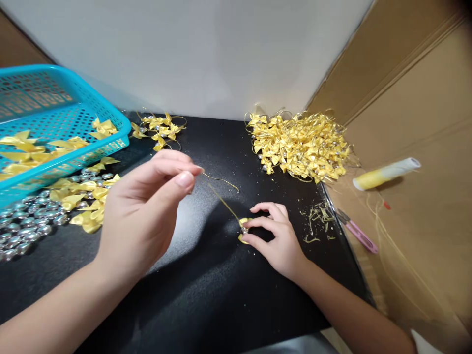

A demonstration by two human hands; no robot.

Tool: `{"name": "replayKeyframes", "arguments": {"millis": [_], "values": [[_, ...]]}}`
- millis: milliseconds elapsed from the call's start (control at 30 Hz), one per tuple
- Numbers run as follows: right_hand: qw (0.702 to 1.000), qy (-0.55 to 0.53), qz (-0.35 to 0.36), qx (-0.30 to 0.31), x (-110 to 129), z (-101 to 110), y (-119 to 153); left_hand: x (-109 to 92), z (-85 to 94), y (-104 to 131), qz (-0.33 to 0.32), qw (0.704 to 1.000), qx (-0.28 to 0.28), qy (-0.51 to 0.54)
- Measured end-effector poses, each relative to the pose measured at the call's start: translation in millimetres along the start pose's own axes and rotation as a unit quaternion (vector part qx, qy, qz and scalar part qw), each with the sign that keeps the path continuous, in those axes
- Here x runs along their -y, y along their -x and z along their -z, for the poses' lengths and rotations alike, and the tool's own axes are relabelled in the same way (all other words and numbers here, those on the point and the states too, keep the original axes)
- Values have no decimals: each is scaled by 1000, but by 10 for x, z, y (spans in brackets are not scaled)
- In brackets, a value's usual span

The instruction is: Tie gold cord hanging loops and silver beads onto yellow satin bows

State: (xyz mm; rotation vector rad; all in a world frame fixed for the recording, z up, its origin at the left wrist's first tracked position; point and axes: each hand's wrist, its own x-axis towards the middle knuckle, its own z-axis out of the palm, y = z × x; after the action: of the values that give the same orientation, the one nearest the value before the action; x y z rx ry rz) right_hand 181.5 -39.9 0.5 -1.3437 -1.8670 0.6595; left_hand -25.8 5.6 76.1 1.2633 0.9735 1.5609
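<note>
Between thumb and fingers, my left hand (147, 206) pinches a thin gold cord (224, 203) above the black table. The cord runs taut down to a small yellow ribbon bow (242, 238) with a silvery bead, and a loose tail of it sticks out to the right of my fingertips. My right hand (276, 236) grips this bow at the tabletop, its fingers partly covering it. Left of my left hand lie yellow bows (90, 216) and strung silver beads (33, 223).
A turquoise basket (123, 130) with bows stands at the left. Finished-looking bows with cord loops lie in a small group (162, 129) and a big heap (298, 145). Pink-handled snips (359, 236), cord scraps (319, 216) and a yellow-white tube (385, 174) are at the right.
</note>
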Motion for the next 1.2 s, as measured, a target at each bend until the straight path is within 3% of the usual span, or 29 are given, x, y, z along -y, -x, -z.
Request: {"name": "replayKeyframes", "arguments": {"millis": [200,433,600,700,867,1000,1133,1200], "values": [[1000,27,5,8,-20,-25,-5,-14,35,15,-13,1000,11,4],[1000,9,17,-2,58,77,-33,-52,9,111,22,989,135,-63],[985,-167,48,-2,280,300,-108,-92,-164,133,33,953,261,-147],[973,-231,9,5,377,381,-163,-118,-280,101,-19,942,285,-177],[970,-242,-29,10,402,415,-218,-126,-337,51,-96,932,293,-191],[964,-264,-19,-1,400,465,-226,74,-234,84,-138,911,292,-258],[953,-303,-3,-18,365,530,-226,410,-138,174,-66,846,402,-345],[946,-324,0,-26,321,549,-216,540,-127,215,-47,818,428,-381]]}}
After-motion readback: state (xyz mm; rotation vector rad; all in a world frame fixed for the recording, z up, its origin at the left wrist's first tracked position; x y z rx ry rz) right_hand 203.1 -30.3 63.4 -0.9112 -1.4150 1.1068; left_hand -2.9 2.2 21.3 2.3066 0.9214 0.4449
